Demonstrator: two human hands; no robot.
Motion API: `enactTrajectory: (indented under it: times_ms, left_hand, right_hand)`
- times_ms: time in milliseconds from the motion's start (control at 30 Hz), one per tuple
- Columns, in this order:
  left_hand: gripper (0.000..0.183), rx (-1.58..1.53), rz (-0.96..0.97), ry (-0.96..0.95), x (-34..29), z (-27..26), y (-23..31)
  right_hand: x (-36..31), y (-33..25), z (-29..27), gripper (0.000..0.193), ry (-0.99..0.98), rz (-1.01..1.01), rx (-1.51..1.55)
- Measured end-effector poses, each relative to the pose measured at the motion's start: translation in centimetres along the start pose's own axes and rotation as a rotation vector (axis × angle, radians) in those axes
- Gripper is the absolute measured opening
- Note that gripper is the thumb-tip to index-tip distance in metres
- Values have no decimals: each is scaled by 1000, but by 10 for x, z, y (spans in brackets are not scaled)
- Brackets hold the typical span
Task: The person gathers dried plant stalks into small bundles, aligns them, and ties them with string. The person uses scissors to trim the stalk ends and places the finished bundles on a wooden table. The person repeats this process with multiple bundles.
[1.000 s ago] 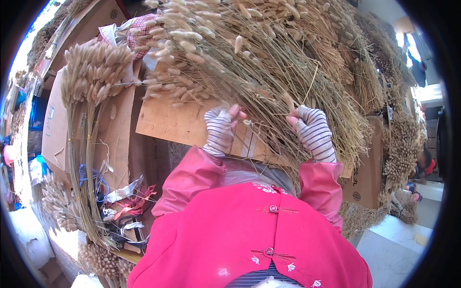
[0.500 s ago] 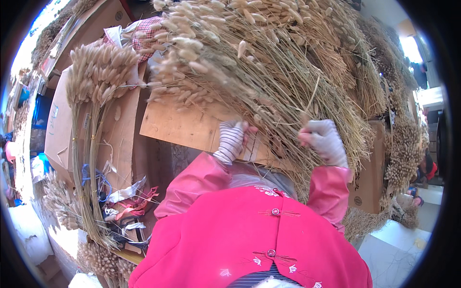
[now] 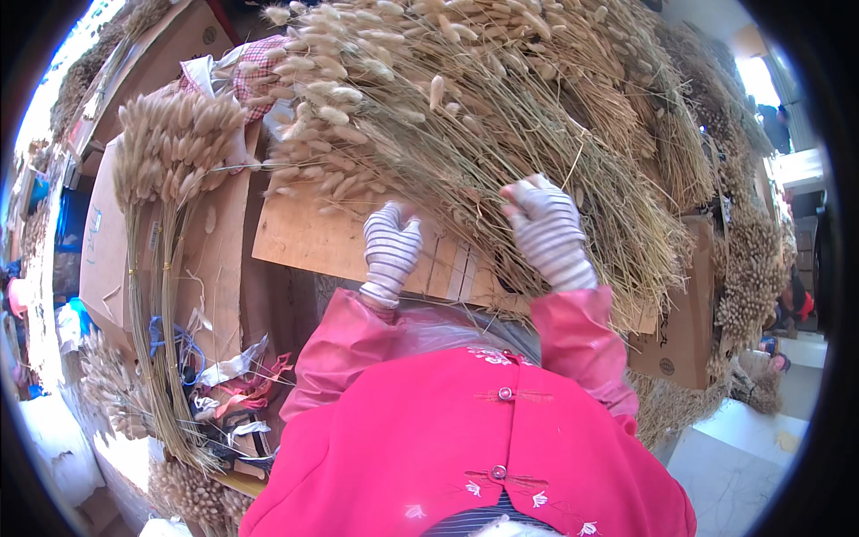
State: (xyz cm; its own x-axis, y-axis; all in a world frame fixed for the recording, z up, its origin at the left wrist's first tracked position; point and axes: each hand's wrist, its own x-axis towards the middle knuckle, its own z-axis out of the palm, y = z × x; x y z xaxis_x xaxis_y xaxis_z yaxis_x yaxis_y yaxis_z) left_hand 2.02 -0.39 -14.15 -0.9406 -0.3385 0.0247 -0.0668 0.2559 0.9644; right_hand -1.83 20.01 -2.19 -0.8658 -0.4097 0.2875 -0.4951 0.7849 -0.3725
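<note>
Left hand (image 3: 391, 251), gloved, fingers pressed together, and right hand (image 3: 548, 231), gloved, fingers curled into stems, both rest on the dried grass heap (image 3: 465, 116) lying across the cardboard sheet (image 3: 304, 240), a tied grass bundle (image 3: 161, 224) standing left of it.

A wooden board (image 3: 304, 237) carries a heap of dried grass stalks (image 3: 465, 125).
</note>
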Motion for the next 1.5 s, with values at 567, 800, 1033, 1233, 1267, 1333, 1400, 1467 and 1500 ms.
enactTrajectory:
  times_ms: [567, 800, 1033, 1233, 1267, 1333, 1400, 1467, 1500]
  left_hand:
    - [41, 230, 715, -164, -6, 33, 69]
    - [51, 538, 622, -104, -10, 45, 68]
    - [45, 513, 402, -132, 4, 46, 73]
    - [31, 239, 494, -83, 7, 45, 69]
    - [30, 28, 309, -141, 8, 44, 71]
    - [26, -586, -99, -221, 9, 41, 76]
    - [23, -820, -220, -244, 14, 30, 78]
    - [17, -963, -312, -217, 16, 23, 81]
    - [15, -968, -349, -204, 15, 20, 82]
  right_hand:
    - [1, -18, -31, 11, 134, 150, -124]
    - [-5, -20, -31, 9, 346, 112, -6]
    - [-7, -9, -46, 5, 277, 111, -16]
    - [-11, -2, -44, 7, -56, 192, -224]
    - [-13, -1, -43, 8, -77, 197, -298]
    - [-16, 2, -42, 10, -140, 220, -165]
    - [-20, 7, -42, 14, -126, 356, 124]
    - [-22, 13, -44, 13, -267, 282, 75]
    - [-23, 16, -44, 12, -340, 282, 39]
